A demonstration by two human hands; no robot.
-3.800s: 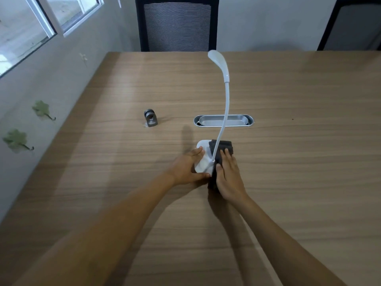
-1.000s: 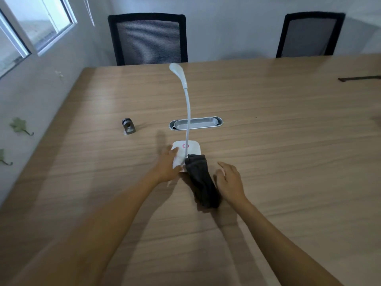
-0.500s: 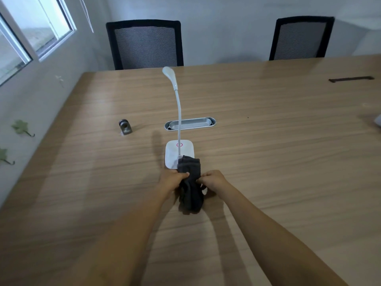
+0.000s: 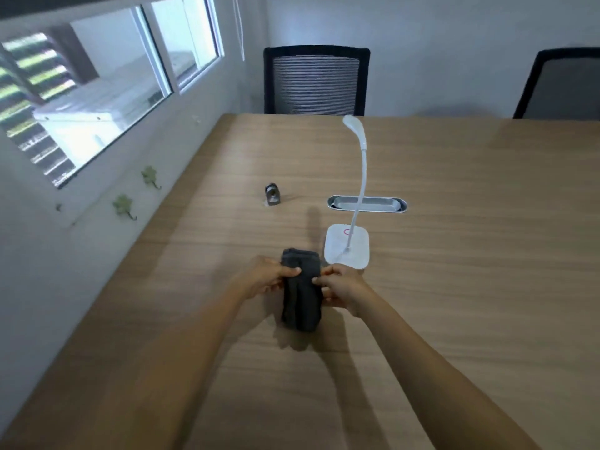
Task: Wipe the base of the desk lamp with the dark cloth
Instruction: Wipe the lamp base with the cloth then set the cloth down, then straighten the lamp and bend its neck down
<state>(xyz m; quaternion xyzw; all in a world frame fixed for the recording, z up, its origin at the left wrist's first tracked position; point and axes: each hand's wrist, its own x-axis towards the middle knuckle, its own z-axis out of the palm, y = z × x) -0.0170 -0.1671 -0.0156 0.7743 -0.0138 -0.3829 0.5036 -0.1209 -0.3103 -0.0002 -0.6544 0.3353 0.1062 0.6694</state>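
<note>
Currently: small grey metal cylinder [image 4: 272, 195] sits mid-counter toward the left edge. Left hand [image 4: 267, 278] and right hand [image 4: 342, 289] each pinch a side of the folded dark grey cloth [image 4: 301, 290], held over the wooden counter [image 4: 470, 271]. White square lamp base [image 4: 347, 250] stands just right of the cloth, gooseneck upright, near the oval silver cable grommet [image 4: 367, 203].

Both hands pinching the folded dark cloth [image 4: 302, 287] above the wooden table [image 4: 454, 287], left hand [image 4: 269, 277], right hand [image 4: 341, 287], white desk lamp [image 4: 347, 245] just beside, far right of the cloth
</note>
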